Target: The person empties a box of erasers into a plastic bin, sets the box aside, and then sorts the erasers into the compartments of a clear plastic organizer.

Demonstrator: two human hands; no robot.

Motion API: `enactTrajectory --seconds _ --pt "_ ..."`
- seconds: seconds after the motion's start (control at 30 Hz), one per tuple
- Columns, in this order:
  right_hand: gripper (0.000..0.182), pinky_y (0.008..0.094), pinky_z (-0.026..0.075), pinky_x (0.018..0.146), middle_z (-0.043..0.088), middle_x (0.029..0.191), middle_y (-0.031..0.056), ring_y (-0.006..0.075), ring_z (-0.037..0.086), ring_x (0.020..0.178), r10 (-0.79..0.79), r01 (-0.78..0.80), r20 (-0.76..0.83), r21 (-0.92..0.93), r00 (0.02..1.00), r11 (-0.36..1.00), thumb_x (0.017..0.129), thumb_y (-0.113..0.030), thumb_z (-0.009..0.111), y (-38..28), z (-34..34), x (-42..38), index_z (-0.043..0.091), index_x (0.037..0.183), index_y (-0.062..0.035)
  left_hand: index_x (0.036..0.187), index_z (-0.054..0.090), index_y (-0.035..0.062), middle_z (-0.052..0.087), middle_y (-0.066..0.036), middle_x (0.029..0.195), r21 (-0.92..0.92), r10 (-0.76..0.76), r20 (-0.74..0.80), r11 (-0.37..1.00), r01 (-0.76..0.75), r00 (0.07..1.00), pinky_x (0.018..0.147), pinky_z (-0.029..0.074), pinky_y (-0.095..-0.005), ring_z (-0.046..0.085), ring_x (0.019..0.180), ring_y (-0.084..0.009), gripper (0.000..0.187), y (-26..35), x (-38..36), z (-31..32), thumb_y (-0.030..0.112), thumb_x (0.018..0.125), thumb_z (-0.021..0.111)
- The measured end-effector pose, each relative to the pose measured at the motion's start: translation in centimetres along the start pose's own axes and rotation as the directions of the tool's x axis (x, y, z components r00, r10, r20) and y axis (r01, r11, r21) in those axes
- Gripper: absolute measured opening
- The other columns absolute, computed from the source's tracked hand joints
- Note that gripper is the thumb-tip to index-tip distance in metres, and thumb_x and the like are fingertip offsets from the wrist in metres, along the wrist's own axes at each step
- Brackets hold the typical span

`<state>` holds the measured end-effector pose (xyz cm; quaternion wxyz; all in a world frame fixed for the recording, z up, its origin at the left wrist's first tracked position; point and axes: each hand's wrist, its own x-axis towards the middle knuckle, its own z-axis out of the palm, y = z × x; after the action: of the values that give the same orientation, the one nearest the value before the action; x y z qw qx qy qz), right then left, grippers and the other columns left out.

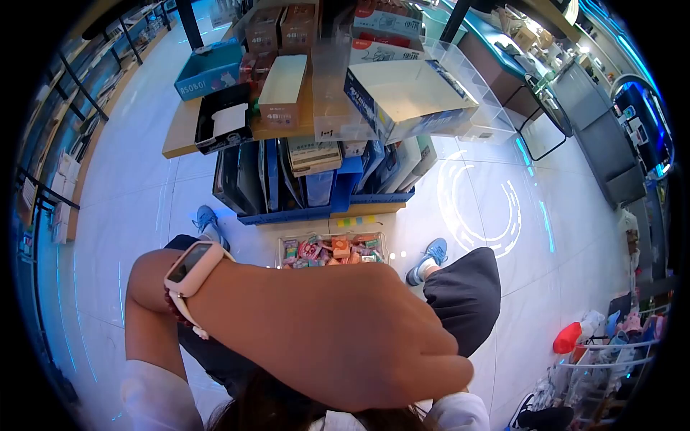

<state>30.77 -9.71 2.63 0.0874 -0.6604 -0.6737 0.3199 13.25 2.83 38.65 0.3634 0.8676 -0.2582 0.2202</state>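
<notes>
My left hand (359, 330) is very close to the camera, reaching across the view from left to right with its back showing. Its fingers bend away at the right end and are mostly hidden, so I cannot see whether they hold anything. A pale pink smartwatch (194, 268) and a dark beaded bracelet (175, 307) are on that wrist. Of my right arm only a white sleeve (460, 413) shows, at the bottom edge. Beyond the hand, a clear bin (279, 253) of small colourful packets stands on the floor, partly covered by the hand.
Ahead is a shelf unit (180, 136) with open cardboard boxes, a large white-and-blue tray box (410, 93) and clear plastic bins. Upright folders (269, 172) fill its lower level. Shelving lines the left; a wire rack (611, 365) with goods stands lower right.
</notes>
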Motion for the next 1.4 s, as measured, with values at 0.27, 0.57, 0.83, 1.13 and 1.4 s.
enactTrajectory --seconds 0.27,0.57,0.83,1.13,1.4 --pt "0.036 0.0462 0.048 0.078 0.062 0.091 0.0251 0.0385 0.061 0.090 0.076 -0.072 0.100 -0.037 0.992 0.997 0.080 -0.018 0.056 0.2 2.0 -0.4 0.048 0.109 0.0018 0.080 0.052 0.0079 0.043 -0.003 0.065 -0.145 0.001 -0.100 0.989 -0.015 0.995 0.044 0.037 -0.0306 0.049 0.055 -0.0186 0.007 -0.3 0.0 0.6 0.001 0.080 0.055" --pt "0.037 0.0465 0.049 0.077 0.063 0.089 0.0248 0.0403 0.062 0.085 0.043 -0.040 0.054 -0.048 0.998 0.998 0.079 -0.016 0.055 -0.1 2.3 -0.2 0.048 0.110 0.0023 0.078 0.052 0.0083 0.042 -0.003 0.065 -0.224 -0.012 -0.109 0.975 -0.013 0.994 0.044 0.036 -0.0304 0.048 0.055 -0.0186 0.008 0.6 -0.1 1.2 0.001 0.079 0.056" --pt "0.037 0.0458 0.049 0.079 0.062 0.091 0.0252 0.0388 0.061 0.091 0.073 -0.065 0.105 -0.074 0.992 0.995 0.080 -0.020 0.058 -0.9 2.1 0.0 0.048 0.110 0.0008 0.078 0.053 0.0052 0.040 -0.002 0.063 -0.082 0.061 -0.184 0.994 -0.077 0.981 0.040 0.034 -0.0281 0.046 0.051 -0.0161 0.005 1.5 -0.1 0.8 0.006 0.082 0.053" --pt "0.043 0.0455 0.048 0.081 0.061 0.097 0.0254 0.0394 0.060 0.092 0.098 -0.093 0.101 -0.053 0.990 0.994 0.081 -0.023 0.060 -1.7 1.1 0.0 0.046 0.115 0.0004 0.074 0.051 0.0023 0.050 -0.004 0.063 0.000 0.176 -0.240 0.983 -0.182 0.954 0.042 0.042 -0.0279 0.052 0.052 -0.0178 0.013 1.8 -0.3 1.2 0.008 0.070 0.062" --pt "0.047 0.0454 0.048 0.081 0.060 0.098 0.0249 0.0387 0.060 0.093 0.131 -0.109 0.143 -0.153 0.981 0.982 0.082 -0.021 0.058 -0.7 1.7 0.1 0.045 0.121 0.0018 0.078 0.054 0.0016 0.055 -0.005 0.068 -0.126 0.019 -0.461 0.988 -0.087 0.887 0.046 0.046 -0.0266 0.057 0.057 -0.0187 0.016 1.5 -0.7 5.1 0.007 0.067 0.064"
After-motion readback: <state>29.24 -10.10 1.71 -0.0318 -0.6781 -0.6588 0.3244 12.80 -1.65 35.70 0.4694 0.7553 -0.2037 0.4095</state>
